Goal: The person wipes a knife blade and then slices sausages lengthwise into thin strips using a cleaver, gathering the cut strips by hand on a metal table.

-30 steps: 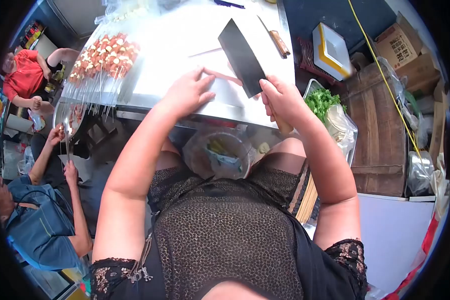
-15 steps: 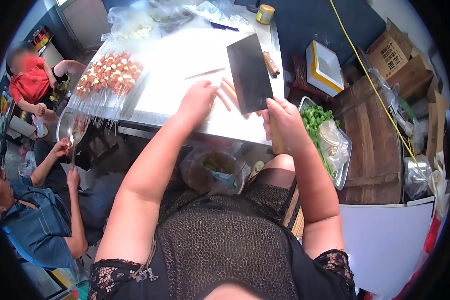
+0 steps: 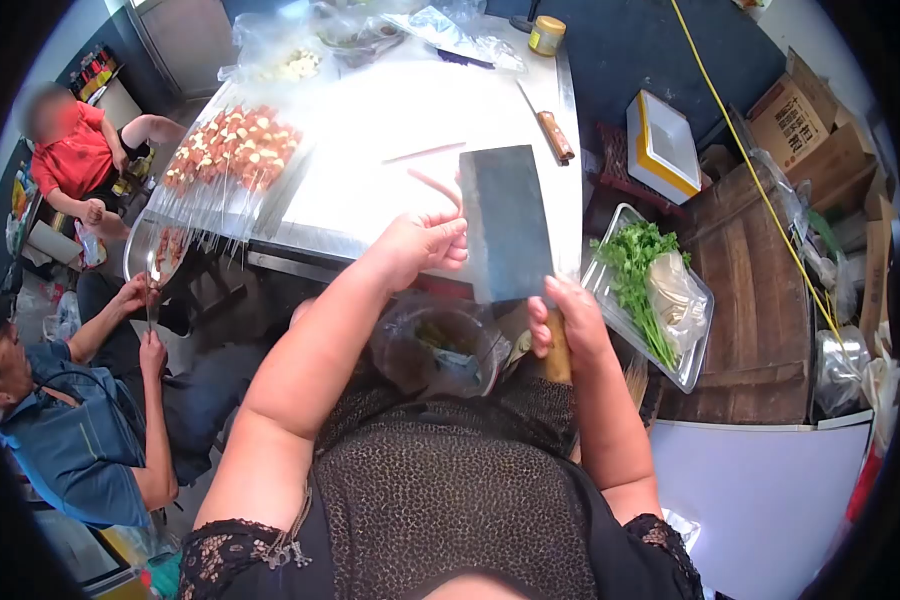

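Two bare hands of yours work at the near edge of the counter (image 3: 350, 205), toward its near right corner. Your right hand (image 3: 576, 322) is closed around the wooden handle of a cleaver (image 3: 507, 225), fingers wrapped over the grip. The broad dark blade points away from you, its flat face turned up toward you, and covers part of the near edge. Your left hand (image 3: 420, 248) is half curled, thumb and fingers drawn close together, with the fingertips just beside the blade's left side; you cannot tell from this view whether anything is pinched between them or whether they touch the steel. Just beyond those fingers a pinkish strip (image 3: 432, 187) lies on the counter, left of the blade, and a thinner strip (image 3: 425, 154) lies farther in. A mass of skewers (image 3: 232, 150) lies along the left edge, sticks jutting past the near left corner. By the right edge rests a knife (image 3: 553, 137) with a brown handle; a jar (image 3: 547, 36) stands at the far right corner.
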